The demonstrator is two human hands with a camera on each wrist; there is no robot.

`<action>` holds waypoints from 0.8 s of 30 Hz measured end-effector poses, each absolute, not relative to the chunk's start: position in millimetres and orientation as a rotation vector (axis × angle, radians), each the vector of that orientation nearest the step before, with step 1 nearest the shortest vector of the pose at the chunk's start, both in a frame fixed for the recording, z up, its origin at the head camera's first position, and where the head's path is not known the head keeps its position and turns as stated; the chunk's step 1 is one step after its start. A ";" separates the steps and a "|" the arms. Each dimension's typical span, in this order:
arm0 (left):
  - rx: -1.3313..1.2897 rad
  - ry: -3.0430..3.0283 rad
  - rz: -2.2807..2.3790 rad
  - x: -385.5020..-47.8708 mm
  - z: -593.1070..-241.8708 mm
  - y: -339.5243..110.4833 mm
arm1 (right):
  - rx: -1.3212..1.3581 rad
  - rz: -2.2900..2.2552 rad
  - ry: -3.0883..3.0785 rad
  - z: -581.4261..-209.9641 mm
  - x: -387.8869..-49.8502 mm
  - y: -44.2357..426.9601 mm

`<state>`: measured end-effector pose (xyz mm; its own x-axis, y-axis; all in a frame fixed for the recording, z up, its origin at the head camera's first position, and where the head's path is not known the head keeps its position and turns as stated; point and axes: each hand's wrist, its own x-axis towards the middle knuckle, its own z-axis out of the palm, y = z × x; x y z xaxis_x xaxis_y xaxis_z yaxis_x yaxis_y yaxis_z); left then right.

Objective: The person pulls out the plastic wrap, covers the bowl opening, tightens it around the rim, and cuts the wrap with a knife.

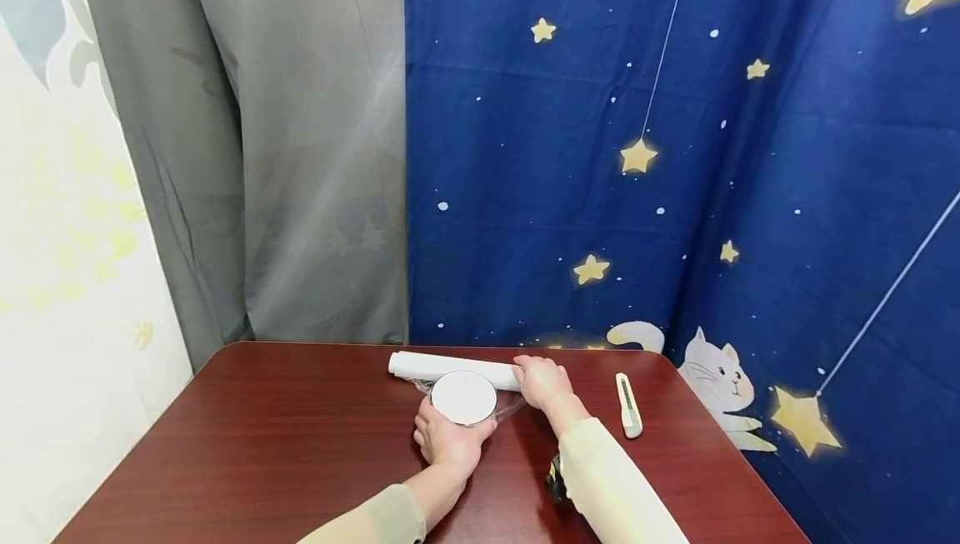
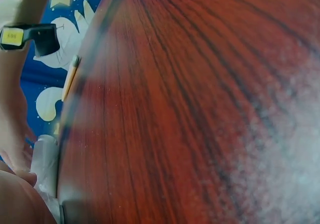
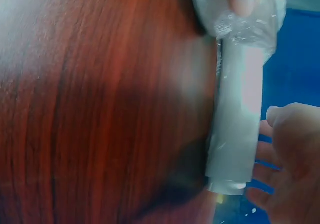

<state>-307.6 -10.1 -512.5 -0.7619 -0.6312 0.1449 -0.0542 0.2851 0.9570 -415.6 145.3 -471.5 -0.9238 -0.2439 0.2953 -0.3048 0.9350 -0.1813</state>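
Observation:
A round container with a flat white top (image 1: 463, 398) stands on the table, clear film about its side. My left hand (image 1: 452, 442) grips it from the near side; in the right wrist view, the thumb (image 3: 244, 2) presses on the film-covered side. Behind the container lies a white roll of plastic wrap (image 1: 450, 367), its film reaching the container. At the roll's right end is my right hand (image 1: 543, 383). Seen from the right wrist, the fingers lie loosely along the far side of the roll (image 3: 236, 114), and the thumb stands apart from it.
A white utility knife (image 1: 628, 405) lies to the right of my right hand on the dark red wooden table (image 1: 300, 436). A black device with a yellow label (image 2: 30, 38) is worn at my right wrist. Curtains (image 1: 525, 194) hang behind the table.

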 end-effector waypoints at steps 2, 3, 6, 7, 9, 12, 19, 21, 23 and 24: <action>0.607 -2.057 -1.497 -307.7 -514.1 -10.0 | 0.379 0.327 -2.848 -472.3 -415.2 145.2; 0.604 -2.059 -1.496 -308.0 -515.0 -10.0 | 0.366 0.327 -2.855 -472.3 -414.4 145.4; 0.596 -2.069 -1.488 -309.4 -518.7 -10.6 | 0.315 0.327 -2.899 -463.3 -403.9 141.8; 0.595 -2.072 -1.486 -309.7 -519.5 -11.1 | 0.313 0.317 -2.907 -463.3 -403.0 142.4; 0.594 -2.080 -1.482 -310.0 -521.3 -11.9 | 0.315 0.285 -2.925 -463.8 -401.7 144.3; 0.593 -2.095 -1.480 -310.5 -521.6 -13.2 | 0.314 0.266 -2.948 -464.5 -401.9 147.8; 0.562 -2.160 -1.455 -310.2 -521.4 -17.0 | 0.292 0.223 -2.952 -462.2 -401.7 153.4; 0.548 -2.182 -1.449 -309.2 -520.7 -19.0 | 0.270 0.206 -2.965 -459.1 -400.2 154.5; 0.538 -2.201 -1.449 -308.8 -520.5 -21.7 | 0.250 0.184 -2.983 -455.7 -398.4 155.8; 0.530 -2.210 -1.452 -308.6 -520.2 -23.4 | 0.240 0.174 -2.993 -454.0 -397.6 156.6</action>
<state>-308.6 -23.4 -520.2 -0.8292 -0.5382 0.1511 -0.0751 0.3752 0.9239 -397.6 156.6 -454.0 -0.9784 -0.1504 0.1417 -0.1659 0.9806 -0.1042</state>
